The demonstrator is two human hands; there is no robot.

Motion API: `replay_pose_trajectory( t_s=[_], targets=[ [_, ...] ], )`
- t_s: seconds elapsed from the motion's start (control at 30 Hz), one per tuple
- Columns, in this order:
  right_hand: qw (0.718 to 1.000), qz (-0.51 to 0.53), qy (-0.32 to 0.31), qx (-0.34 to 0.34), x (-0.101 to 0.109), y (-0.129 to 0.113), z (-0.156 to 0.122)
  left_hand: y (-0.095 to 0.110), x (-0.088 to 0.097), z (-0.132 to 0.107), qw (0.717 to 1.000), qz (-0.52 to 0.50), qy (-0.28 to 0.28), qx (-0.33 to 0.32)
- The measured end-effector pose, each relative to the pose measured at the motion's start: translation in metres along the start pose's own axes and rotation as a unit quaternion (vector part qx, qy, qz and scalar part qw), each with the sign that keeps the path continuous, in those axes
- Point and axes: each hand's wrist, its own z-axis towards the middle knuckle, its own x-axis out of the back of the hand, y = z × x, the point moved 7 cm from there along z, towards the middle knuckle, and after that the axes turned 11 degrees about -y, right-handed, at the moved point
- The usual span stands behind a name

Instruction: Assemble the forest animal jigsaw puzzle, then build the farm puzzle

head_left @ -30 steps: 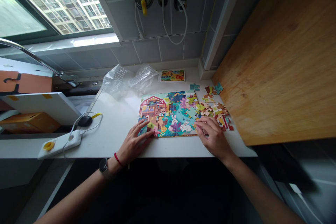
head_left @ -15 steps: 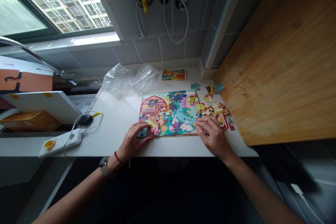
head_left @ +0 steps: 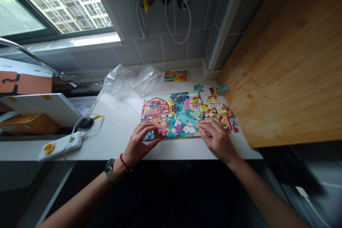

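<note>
A colourful jigsaw puzzle (head_left: 184,117), with a red barn and white rabbits, lies on the white countertop. My left hand (head_left: 141,138) arches over its lower left corner, thumb apart from the bent fingers, with no piece visible between them. At the lower right corner, my right hand (head_left: 219,138) rests with loosely extended fingers; their tips touch the puzzle's edge, and the area under the palm is hidden. Loose puzzle pieces (head_left: 227,110) lie in a heap just beyond the right hand. A teal piece (head_left: 198,87) sits apart above the puzzle.
A picture card (head_left: 175,76) and crumpled clear plastic bags (head_left: 130,80) lie behind the puzzle. On the left are a white power strip (head_left: 61,146) with a cable and a cardboard box (head_left: 32,125). A wooden panel (head_left: 288,67) bounds the right side.
My left hand has shifted slightly right along the puzzle's lower edge, uncovering part of the lower left corner. My right hand stays nearly in place.
</note>
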Motion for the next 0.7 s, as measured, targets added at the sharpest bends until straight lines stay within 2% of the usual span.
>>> replay_pose_trajectory(
  t_s=[0.13, 0.23, 0.33, 0.4, 0.47, 0.53, 0.6, 0.7],
  targets=[
    [0.999, 0.027, -0.003, 0.044, 0.001, -0.012, -0.002, 0.012, -0.003, 0.011, 0.999, -0.017, 0.026, 0.007],
    [0.991, 0.11, -0.038, 0.063, -0.006, -0.027, -0.005, 0.029, -0.01, 0.023, 0.999, -0.03, 0.039, -0.006],
    [0.962, 0.242, -0.117, 0.042, -0.022, -0.042, -0.01, 0.05, -0.019, 0.037, 0.997, -0.053, 0.058, -0.025],
    [0.939, 0.314, -0.14, 0.033, -0.027, -0.05, -0.012, 0.064, -0.024, 0.045, 0.994, -0.071, 0.07, -0.043],
    [0.93, 0.344, -0.124, 0.023, -0.024, -0.054, -0.012, 0.077, -0.027, 0.052, 0.991, -0.082, 0.081, -0.061],
    [0.936, 0.341, -0.093, 0.011, -0.018, -0.053, -0.012, 0.086, -0.027, 0.057, 0.989, -0.087, 0.093, -0.073],
    [0.941, 0.33, -0.074, 0.004, -0.012, -0.052, -0.013, 0.091, -0.026, 0.059, 0.988, -0.09, 0.098, -0.078],
    [0.937, 0.341, -0.08, -0.006, -0.01, -0.05, -0.013, 0.091, -0.024, 0.06, 0.987, -0.103, 0.093, -0.078]
  ],
)
